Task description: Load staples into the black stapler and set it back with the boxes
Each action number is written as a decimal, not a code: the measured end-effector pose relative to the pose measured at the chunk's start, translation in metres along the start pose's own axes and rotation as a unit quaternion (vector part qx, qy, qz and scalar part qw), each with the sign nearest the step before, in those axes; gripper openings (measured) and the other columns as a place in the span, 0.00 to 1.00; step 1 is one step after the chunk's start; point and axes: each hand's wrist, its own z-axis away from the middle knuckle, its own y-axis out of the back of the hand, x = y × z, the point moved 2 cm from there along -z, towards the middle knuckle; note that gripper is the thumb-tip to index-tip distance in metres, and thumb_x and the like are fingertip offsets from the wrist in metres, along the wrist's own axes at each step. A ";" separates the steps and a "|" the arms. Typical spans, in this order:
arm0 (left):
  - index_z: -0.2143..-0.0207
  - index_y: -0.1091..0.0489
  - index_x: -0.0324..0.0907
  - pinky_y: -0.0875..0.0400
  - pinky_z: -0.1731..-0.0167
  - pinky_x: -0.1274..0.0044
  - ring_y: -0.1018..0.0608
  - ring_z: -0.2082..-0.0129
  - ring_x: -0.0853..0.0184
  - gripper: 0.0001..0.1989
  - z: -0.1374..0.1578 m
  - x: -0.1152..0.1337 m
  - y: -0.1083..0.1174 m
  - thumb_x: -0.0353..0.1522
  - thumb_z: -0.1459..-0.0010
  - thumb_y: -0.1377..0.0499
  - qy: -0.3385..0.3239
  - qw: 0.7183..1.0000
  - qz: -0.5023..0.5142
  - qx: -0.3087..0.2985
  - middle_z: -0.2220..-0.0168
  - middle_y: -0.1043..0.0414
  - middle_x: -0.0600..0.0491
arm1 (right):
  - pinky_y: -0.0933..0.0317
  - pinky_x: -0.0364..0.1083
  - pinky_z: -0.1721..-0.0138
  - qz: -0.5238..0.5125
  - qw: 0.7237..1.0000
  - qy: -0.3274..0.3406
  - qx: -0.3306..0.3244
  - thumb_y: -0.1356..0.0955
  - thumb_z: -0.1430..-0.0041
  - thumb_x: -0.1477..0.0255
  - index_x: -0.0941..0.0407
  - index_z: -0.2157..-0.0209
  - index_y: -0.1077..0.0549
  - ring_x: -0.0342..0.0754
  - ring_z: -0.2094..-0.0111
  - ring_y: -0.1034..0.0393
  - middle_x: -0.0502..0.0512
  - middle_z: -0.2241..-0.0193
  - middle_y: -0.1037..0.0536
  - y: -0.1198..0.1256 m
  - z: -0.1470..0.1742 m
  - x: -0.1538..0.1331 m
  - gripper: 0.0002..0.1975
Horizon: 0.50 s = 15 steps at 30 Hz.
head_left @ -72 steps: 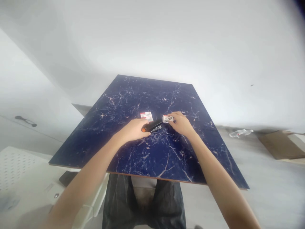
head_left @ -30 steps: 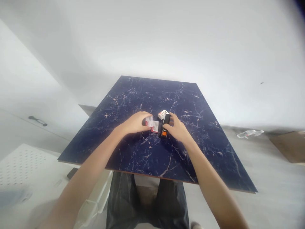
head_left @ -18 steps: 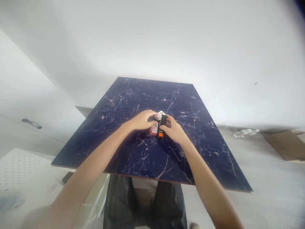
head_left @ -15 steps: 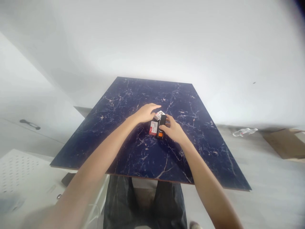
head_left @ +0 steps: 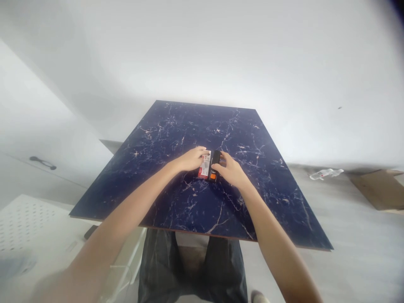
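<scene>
Two small white-and-red boxes lie end to end on the blue marbled table: a nearer box and a farther box. Along their right side lies a slim black case with an orange patch at its near end. My left hand has its fingers and thumb on the farther box, which they partly cover. My right hand grips the black case from the right, its thumb on top and its fingers at the far right edge.
The table has a dark blue surface with white veins, and its near edge is close to my legs. On the floor at right are clear plastic bottles and a cardboard box. A white perforated surface stands at left.
The farther white-and-red box has turned from a slant and moved left, into line with the nearer box. My left hand has come down onto it. My right hand stays on the black case.
</scene>
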 end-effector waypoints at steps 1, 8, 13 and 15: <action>0.41 0.27 0.44 0.38 0.34 0.65 0.33 0.33 0.57 0.25 0.004 0.000 -0.003 0.26 0.39 0.50 0.009 1.000 0.015 -0.004 0.34 0.34 0.47 | 0.31 0.55 0.42 -0.005 1.000 -0.002 0.000 0.29 0.42 0.66 0.56 0.36 0.34 0.57 0.44 0.25 0.63 0.40 0.25 0.000 0.000 0.000 0.33; 0.26 0.51 0.53 0.29 0.40 0.62 0.31 0.34 0.47 0.51 0.044 -0.008 0.002 0.43 0.47 0.31 0.003 0.990 0.106 -0.092 0.23 0.72 0.46 | 0.33 0.55 0.40 -0.006 1.000 0.016 -0.009 0.30 0.41 0.67 0.56 0.38 0.31 0.55 0.45 0.24 0.61 0.41 0.23 0.002 0.001 0.000 0.29; 0.27 0.46 0.51 0.46 0.30 0.54 0.53 0.25 0.43 0.53 0.050 -0.004 0.000 0.45 0.52 0.27 -0.011 0.997 0.023 -0.066 0.23 0.66 0.47 | 0.33 0.55 0.40 0.018 0.999 0.025 -0.019 0.31 0.40 0.68 0.55 0.37 0.32 0.56 0.43 0.26 0.61 0.41 0.23 0.003 0.002 -0.002 0.29; 0.28 0.43 0.49 0.46 0.30 0.56 0.50 0.26 0.45 0.49 0.046 0.000 -0.005 0.43 0.50 0.29 -0.024 0.999 0.014 -0.041 0.23 0.62 0.46 | 0.33 0.54 0.40 0.018 0.999 0.022 -0.025 0.31 0.39 0.68 0.55 0.36 0.32 0.55 0.43 0.26 0.60 0.41 0.23 0.003 0.002 -0.001 0.29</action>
